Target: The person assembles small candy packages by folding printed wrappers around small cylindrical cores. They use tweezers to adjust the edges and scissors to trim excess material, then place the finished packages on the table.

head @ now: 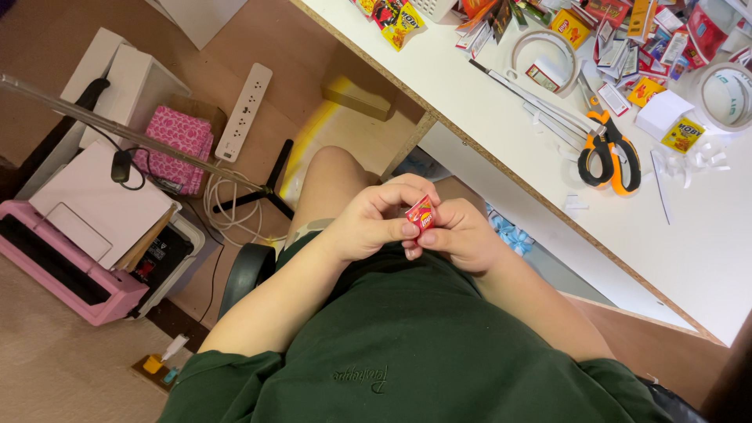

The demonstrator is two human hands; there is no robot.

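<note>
Packet (421, 215), tiny, red and seemingly still a flat printed wrapper, sits pinched between both hands over the person's lap, well below the bench (501, 149) edge. How far the folding has gone cannot be told; its shape is mostly hidden by fingers. Left hand (374, 219) curls around it, thumb pressing its near face; right hand (462, 235) grips its other side with thumb and fingertips. Both forearms angle inward, elbows out. On the bench lie orange scissors (607, 149), tape rolls (728, 95) and more small packets (401, 19), well apart from the hands.
</note>
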